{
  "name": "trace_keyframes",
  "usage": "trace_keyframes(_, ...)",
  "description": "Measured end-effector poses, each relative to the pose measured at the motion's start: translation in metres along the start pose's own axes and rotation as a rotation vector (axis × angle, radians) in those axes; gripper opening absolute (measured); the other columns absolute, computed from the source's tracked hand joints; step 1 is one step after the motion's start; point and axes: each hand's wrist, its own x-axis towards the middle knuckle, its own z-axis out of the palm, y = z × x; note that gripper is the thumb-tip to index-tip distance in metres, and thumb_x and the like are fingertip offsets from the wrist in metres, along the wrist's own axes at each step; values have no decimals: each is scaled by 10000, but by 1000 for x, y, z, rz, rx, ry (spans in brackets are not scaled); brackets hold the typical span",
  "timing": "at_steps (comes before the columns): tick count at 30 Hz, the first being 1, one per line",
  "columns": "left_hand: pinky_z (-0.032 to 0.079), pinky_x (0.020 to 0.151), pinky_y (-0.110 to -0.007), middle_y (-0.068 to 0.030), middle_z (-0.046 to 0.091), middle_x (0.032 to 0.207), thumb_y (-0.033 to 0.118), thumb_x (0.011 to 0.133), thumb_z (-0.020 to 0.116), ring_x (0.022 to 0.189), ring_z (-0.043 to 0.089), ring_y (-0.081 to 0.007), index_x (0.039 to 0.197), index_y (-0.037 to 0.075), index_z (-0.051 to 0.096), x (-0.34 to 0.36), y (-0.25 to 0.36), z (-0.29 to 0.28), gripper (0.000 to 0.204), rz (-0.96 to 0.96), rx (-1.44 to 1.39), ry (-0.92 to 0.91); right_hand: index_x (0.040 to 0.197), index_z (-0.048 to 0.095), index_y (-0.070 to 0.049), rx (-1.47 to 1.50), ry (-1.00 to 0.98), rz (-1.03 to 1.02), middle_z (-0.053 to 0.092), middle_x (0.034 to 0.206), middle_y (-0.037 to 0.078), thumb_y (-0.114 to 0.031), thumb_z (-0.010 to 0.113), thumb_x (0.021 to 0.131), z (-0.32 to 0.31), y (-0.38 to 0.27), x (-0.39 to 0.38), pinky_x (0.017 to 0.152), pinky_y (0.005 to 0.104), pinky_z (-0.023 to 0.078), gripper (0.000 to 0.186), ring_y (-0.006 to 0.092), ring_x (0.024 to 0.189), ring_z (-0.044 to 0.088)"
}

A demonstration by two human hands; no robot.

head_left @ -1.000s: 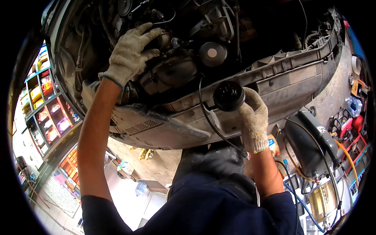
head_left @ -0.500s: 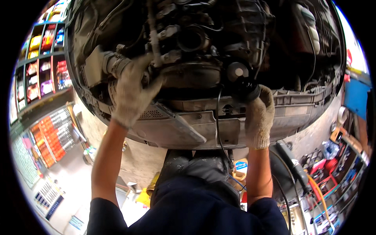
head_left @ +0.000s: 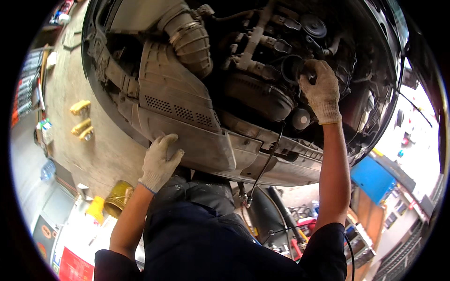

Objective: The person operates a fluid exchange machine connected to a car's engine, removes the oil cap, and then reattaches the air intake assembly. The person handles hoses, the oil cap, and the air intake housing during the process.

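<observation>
My left hand (head_left: pixel 161 161), in a pale knitted glove, is open with its fingers apart over the grey front panel (head_left: pixel 187 140) of the car's engine bay. It holds nothing. My right hand (head_left: pixel 323 91), gloved alike, reaches into the engine with fingers curled in at the right edge of a dark round opening (head_left: pixel 291 65). What its fingertips hold is hidden in shadow. A row of ignition coils (head_left: pixel 269 71) lies left of that opening. A black round cap (head_left: pixel 313 25) sits beyond it, and a pale-centred round part (head_left: pixel 300 119) lies nearer me.
A ribbed air intake hose (head_left: pixel 193 44) lies at the left of the bay. A thin black cable (head_left: pixel 269 164) hangs over the front edge. On the floor are yellow pieces (head_left: pixel 82 127) and a yellowish bucket (head_left: pixel 118 196). A blue panel (head_left: pixel 373 178) stands at right.
My right hand has moved from near the front edge, where it held a black round part, up to the round opening. The left has dropped from the hose to the front panel. The view has turned.
</observation>
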Motion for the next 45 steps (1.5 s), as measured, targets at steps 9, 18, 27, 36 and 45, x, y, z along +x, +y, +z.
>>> trace_keyframes(9, 504, 957, -463, -173, 638, 1134, 285, 859, 749, 1104, 616, -381, 1133, 60, 649, 39, -19, -19, 368, -48, 51, -276, 1101, 707, -99, -440, -271, -103, 666, 1073, 114, -224, 706, 833, 21, -22, 33, 942, 462, 523, 296, 340, 1086, 631)
trace_keyframes(18, 507, 944, -463, -160, 615, 1079, 291, 866, 745, 1059, 620, -362, 1152, 78, 638, 50, -28, -32, 372, 22, 72, -408, 1081, 706, -97, -436, -358, -108, 648, 1041, 126, -211, 698, 854, 24, -25, 38, 908, 469, 522, 254, 347, 1061, 628)
trace_keyframes(27, 506, 927, -451, -134, 606, 1056, 285, 845, 771, 1042, 615, -341, 1146, 91, 633, 50, -35, -30, 384, 56, 55, -409, 1104, 699, -105, -339, -338, -85, 659, 1029, 108, -209, 689, 858, 21, -19, 38, 912, 464, 522, 268, 340, 1054, 632)
trace_keyframes(36, 512, 906, -448, -123, 605, 1039, 276, 844, 772, 1016, 615, -329, 1145, 91, 630, 49, -42, -29, 381, 82, 37, -409, 1130, 705, -104, -427, -377, -118, 675, 1082, 94, -204, 693, 851, 15, -22, 37, 935, 445, 523, 297, 327, 1081, 630)
trace_keyframes(45, 506, 911, -447, -125, 607, 1041, 270, 858, 753, 1017, 618, -326, 1146, 87, 632, 49, -41, -28, 362, 87, 40, -399, 1127, 701, -93, -439, -355, -259, 665, 1080, 109, -156, 699, 806, 13, -30, 37, 970, 442, 506, 326, 344, 1092, 614)
